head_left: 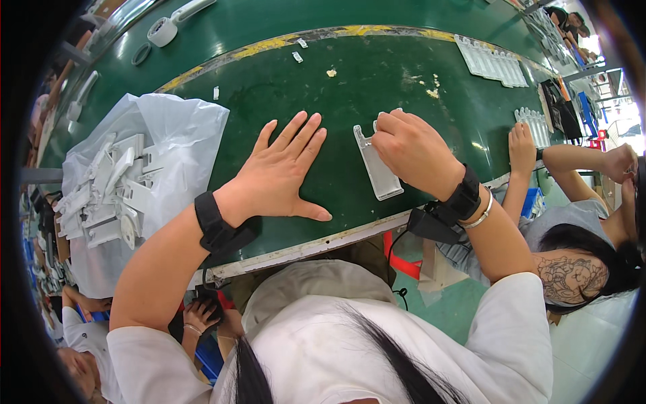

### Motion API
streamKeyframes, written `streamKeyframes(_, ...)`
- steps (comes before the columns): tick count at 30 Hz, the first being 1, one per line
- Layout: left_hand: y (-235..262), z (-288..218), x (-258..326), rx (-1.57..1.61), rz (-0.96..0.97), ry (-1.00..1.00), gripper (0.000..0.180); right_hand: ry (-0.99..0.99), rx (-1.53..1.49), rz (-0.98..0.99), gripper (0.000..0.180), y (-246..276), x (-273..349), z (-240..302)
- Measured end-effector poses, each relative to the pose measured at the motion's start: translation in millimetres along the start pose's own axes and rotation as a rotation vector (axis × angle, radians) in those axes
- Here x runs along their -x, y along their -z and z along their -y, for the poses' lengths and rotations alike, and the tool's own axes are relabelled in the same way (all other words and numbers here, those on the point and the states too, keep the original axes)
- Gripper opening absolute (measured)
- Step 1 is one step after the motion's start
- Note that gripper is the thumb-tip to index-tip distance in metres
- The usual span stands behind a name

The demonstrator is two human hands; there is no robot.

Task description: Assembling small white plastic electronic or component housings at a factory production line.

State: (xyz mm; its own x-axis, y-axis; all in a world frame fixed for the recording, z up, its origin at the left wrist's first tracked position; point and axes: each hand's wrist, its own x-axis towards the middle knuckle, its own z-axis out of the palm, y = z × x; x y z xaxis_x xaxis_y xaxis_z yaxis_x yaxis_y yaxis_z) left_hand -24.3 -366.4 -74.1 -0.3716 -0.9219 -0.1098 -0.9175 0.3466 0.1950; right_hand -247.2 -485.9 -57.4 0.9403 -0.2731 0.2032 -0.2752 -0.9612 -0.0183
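Note:
My left hand (286,165) lies palm down on the green tabletop (269,94), its fingers spread, with nothing in it. To its right is a long, narrow, white plastic part (381,173), set at a slant near the table's front edge. My right hand (417,153) is closed, its curled fingers at the upper right side of that part. The fingertips are partly hidden, so the exact grip does not show. On the left, a clear plastic bag (192,124) lies open with a heap of white plastic pieces (111,182) in it.
A row of white parts (491,62) lies at the far right, with another group (533,124) nearer. Small white bits (297,57) and pale crumbs (433,92) dot the table. A tape roll (161,31) stands far left. Co-workers sit on both sides, one person's hand (521,149) close at right.

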Motion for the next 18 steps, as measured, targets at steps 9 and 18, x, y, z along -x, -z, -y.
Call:
streamKeyframes(9, -1.5, -0.5, -3.2, 0.006, -0.018, -0.011, 0.121, 0.072, 0.117, 0.034, 0.003, 4.1, 5.8, 8.1)
streamKeyframes(18, -0.7, 2.4, 5.0, 0.042, -0.021, -0.016, 0.118, -0.011, -0.172, 0.097, 0.014, 9.3, 11.4, -4.0)
